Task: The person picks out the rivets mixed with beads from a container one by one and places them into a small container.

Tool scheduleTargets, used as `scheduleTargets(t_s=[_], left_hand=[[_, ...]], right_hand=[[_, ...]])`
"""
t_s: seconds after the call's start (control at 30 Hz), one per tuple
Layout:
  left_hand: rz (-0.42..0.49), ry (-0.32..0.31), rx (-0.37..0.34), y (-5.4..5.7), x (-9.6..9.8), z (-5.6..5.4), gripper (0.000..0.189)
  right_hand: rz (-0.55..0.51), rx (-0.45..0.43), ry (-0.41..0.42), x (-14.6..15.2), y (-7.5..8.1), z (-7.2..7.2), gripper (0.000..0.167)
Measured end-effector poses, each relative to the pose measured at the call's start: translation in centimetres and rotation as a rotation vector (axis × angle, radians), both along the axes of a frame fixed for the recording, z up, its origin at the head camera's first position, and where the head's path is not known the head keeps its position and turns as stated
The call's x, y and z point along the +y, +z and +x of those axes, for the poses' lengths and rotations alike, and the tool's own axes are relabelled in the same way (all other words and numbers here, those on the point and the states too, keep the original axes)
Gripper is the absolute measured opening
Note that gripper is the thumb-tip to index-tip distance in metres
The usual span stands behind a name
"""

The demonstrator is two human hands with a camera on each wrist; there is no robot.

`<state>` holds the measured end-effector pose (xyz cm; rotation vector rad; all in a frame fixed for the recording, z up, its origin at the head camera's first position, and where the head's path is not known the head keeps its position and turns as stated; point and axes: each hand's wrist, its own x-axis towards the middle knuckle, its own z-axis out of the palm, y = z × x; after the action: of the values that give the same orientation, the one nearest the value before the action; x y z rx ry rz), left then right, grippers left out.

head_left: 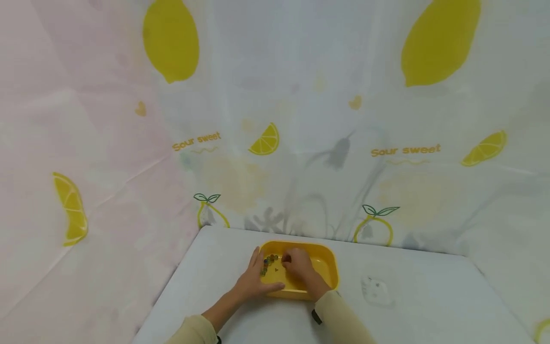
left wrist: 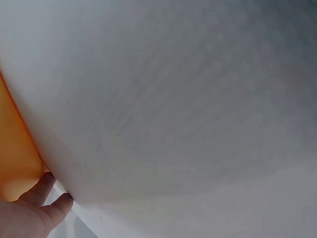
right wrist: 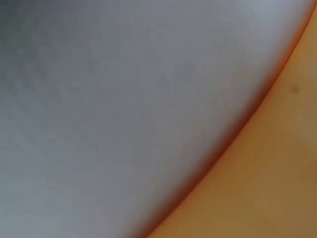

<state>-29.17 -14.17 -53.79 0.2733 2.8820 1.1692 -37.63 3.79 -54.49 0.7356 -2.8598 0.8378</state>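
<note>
A yellow plastic basin (head_left: 325, 258) stands on the white table. My left hand (head_left: 252, 282) lies against the basin's left end, its fingers stretched along the side and the thumb reaching over the near rim. In the left wrist view, fingertips of the left hand (left wrist: 42, 206) rest at the basin's wall (left wrist: 17, 148). Several coloured marbles (head_left: 268, 261) are gathered inside, at the left end. My right hand (head_left: 298, 263) reaches into the basin with bent fingers, just right of the marbles; I cannot tell whether it pinches one. In the right wrist view only the basin's side (right wrist: 262, 173) and table show.
One tiny dark speck (head_left: 276, 270) lies on the basin floor below the marbles. The white tabletop (head_left: 421, 296) stretches to both sides, with a faint cartoon print (head_left: 377, 290) right of the basin. Behind it hangs a lemon-patterned cloth (head_left: 309, 143).
</note>
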Motion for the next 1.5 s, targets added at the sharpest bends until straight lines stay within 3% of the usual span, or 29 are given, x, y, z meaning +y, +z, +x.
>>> scheduleTargets(t_s=[0.4, 0.77, 0.97, 1.33, 1.5], left_hand=[[-0.005, 0.001, 0.006, -0.4, 0.1, -0.1, 0.122], [-0.004, -0.003, 0.005, -0.3, 0.2, 0.0, 0.118], [-0.002, 0.003, 0.001, -0.1, 0.2, 0.0, 0.118], [-0.011, 0.014, -0.002, 0.0, 0.3, 0.0, 0.118], [-0.019, 0.015, -0.007, 0.0, 0.1, 0.0, 0.118]], right_hand=[[0.031, -0.025, 0.016, -0.2, 0.5, 0.3, 0.006], [-0.088, -0.064, 0.113, 0.4, -0.2, -0.1, 0.004], [-0.164, -0.128, 0.151, 0.9, -0.2, -0.1, 0.005], [-0.124, -0.087, 0.123, 0.8, 0.0, -0.2, 0.006], [-0.223, -0.055, 0.084, 0.5, 0.2, -0.1, 0.006]])
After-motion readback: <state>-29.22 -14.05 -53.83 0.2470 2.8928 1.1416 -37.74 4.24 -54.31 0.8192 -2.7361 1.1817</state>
